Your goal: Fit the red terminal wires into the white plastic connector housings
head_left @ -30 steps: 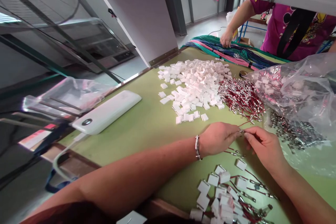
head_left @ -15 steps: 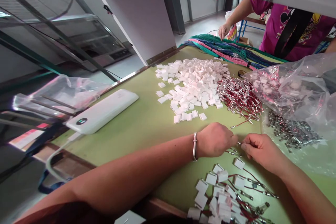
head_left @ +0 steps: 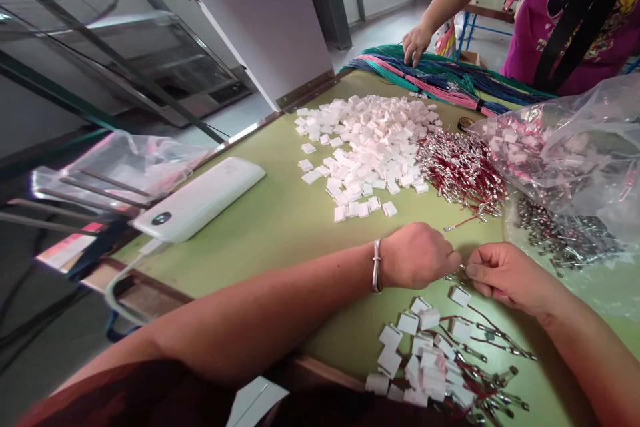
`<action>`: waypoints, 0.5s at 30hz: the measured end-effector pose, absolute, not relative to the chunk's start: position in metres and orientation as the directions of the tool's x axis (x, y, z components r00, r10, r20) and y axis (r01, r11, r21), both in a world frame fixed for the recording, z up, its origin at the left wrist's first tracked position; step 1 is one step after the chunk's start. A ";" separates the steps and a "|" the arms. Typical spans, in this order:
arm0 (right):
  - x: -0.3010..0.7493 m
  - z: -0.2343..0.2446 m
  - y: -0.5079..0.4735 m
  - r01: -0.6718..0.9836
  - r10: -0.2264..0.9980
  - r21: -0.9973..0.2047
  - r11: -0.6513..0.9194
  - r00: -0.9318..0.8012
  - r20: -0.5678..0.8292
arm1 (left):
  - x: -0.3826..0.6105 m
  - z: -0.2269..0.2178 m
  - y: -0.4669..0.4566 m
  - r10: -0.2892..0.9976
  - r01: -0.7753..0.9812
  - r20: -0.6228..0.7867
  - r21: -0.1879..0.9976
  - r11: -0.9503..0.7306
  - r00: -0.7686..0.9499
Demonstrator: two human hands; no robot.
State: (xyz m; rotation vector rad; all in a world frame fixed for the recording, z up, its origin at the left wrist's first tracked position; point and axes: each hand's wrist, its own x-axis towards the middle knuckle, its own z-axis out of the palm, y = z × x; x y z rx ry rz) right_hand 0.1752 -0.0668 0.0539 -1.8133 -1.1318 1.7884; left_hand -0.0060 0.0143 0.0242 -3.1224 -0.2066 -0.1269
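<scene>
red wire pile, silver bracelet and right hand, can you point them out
Red wire pile [head_left: 463,170], head view: middle of the heap.
Silver bracelet [head_left: 377,267], head view: its visible band.
Right hand [head_left: 510,275], head view: middle of the hand.

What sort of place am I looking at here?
Probably a wire-assembly workshop: the green worktop holds a heap of white plastic pieces, a pile of short metal-ended red wires, and long green, blue and pink wires.
</scene>
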 end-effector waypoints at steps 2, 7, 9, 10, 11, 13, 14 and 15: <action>0.178 0.053 -0.066 0.243 0.708 -0.720 -0.650 -0.152 -0.690 | -0.006 0.025 0.015 0.143 0.142 0.075 0.025 -0.990 0.987; 0.176 0.046 -0.066 0.334 0.887 -0.842 -0.423 -0.036 -0.460 | -0.004 0.023 0.018 0.333 0.319 0.047 0.189 -0.929 0.942; 0.174 0.045 -0.066 0.472 0.960 -0.845 -0.249 0.007 -0.279 | -0.003 0.022 0.019 0.380 0.363 0.034 0.229 -0.903 0.924; 0.173 0.046 -0.066 0.533 0.975 -0.824 -0.190 0.005 -0.221 | -0.003 0.021 0.019 0.378 0.362 0.030 0.223 -0.905 0.925; 0.173 0.047 -0.066 0.580 0.981 -0.799 -0.155 -0.007 -0.196 | -0.003 0.021 0.020 0.356 0.344 0.026 0.203 -0.917 0.934; 0.173 0.049 -0.066 0.623 0.976 -0.767 -0.150 -0.032 -0.217 | -0.004 0.021 0.020 0.296 0.289 0.025 0.145 -0.946 0.955; 0.174 0.050 -0.066 0.620 0.969 -0.767 -0.167 -0.039 -0.243 | -0.004 0.021 0.020 0.269 0.263 0.032 0.124 -0.957 0.963; 0.174 0.051 -0.066 0.602 0.960 -0.775 -0.192 -0.047 -0.275 | -0.004 0.021 0.020 0.244 0.238 0.042 0.110 -0.965 0.969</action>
